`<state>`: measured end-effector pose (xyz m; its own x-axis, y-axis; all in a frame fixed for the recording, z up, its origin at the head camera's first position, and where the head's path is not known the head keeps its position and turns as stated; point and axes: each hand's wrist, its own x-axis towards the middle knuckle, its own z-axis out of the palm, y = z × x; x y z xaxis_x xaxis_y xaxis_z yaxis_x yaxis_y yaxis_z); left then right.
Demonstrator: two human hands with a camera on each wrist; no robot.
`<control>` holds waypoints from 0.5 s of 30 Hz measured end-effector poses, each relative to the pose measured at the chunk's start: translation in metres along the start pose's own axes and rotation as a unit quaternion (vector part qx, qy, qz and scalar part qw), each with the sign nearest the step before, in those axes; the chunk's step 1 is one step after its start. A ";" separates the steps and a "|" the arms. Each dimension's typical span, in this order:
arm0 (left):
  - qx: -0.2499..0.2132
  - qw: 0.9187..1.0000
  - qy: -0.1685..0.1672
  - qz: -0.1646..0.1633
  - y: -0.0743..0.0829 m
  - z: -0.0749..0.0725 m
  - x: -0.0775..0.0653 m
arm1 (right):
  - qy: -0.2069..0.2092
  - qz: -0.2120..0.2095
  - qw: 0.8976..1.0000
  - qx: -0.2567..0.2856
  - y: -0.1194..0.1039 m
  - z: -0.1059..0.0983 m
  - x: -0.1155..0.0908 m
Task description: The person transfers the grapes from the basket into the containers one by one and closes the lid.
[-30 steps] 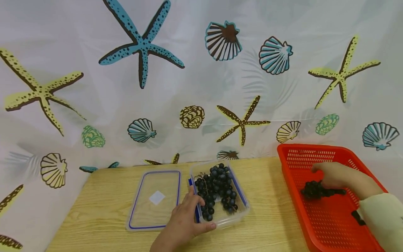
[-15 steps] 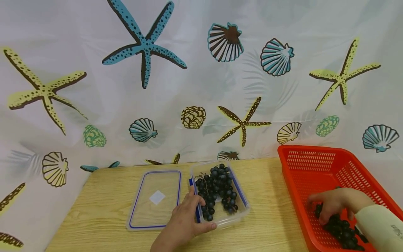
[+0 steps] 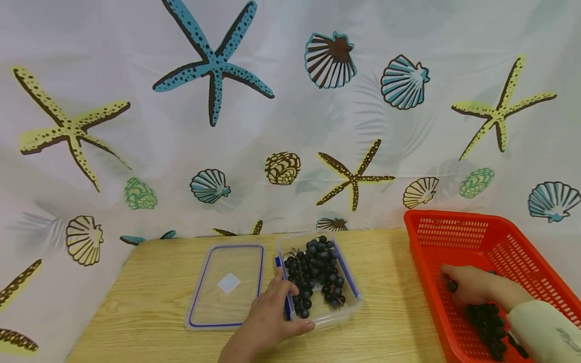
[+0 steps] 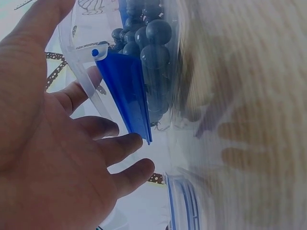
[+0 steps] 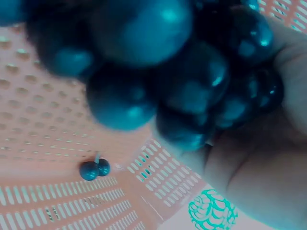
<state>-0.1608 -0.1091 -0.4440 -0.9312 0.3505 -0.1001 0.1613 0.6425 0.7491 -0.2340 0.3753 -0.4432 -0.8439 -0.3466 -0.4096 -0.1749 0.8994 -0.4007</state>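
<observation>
- Inside the red perforated basket (image 3: 426, 287), off to the right, is a bunch of dark grapes (image 3: 487, 327); the right hand (image 3: 474, 285) curls its fingers round it. The bunch trails lengthwise from the fingertips back beneath the wrist; whether it is off the basket's floor, I can't tell.
- Leftward sits the transparent container (image 3: 333, 318), with more grapes (image 3: 320, 262) inside. Nearer to it is the left hand (image 3: 270, 312), fingers loosely spread against its blue-latched side, gripping nothing.
- Two loose grapes (image 5: 93, 168) lie in the basket.
- Wood-grain tabletop (image 3: 376, 333) below, container lid (image 3: 215, 297) flat on it; starfish-and-shell cloth (image 3: 272, 111) behind.
</observation>
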 end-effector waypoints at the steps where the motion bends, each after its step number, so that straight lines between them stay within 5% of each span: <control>1: 0.000 1.000 0.000 0.001 0.000 0.000 0.000 | 0.018 -0.009 1.000 -0.005 -0.015 -0.005 -0.007; 5: 0.001 1.000 -0.002 -0.002 0.000 0.000 0.000 | 0.088 -0.023 0.996 -0.021 -0.056 -0.020 -0.025; 15: 0.008 1.000 -0.005 -0.015 -0.003 0.001 0.001 | 0.204 -0.095 0.972 -0.072 -0.094 -0.035 -0.037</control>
<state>-0.1623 -0.1101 -0.4470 -0.9326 0.3370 -0.1288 0.1382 0.6634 0.7354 -0.2037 0.3131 -0.3617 -0.9154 -0.4012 0.0319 -0.3910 0.8678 -0.3067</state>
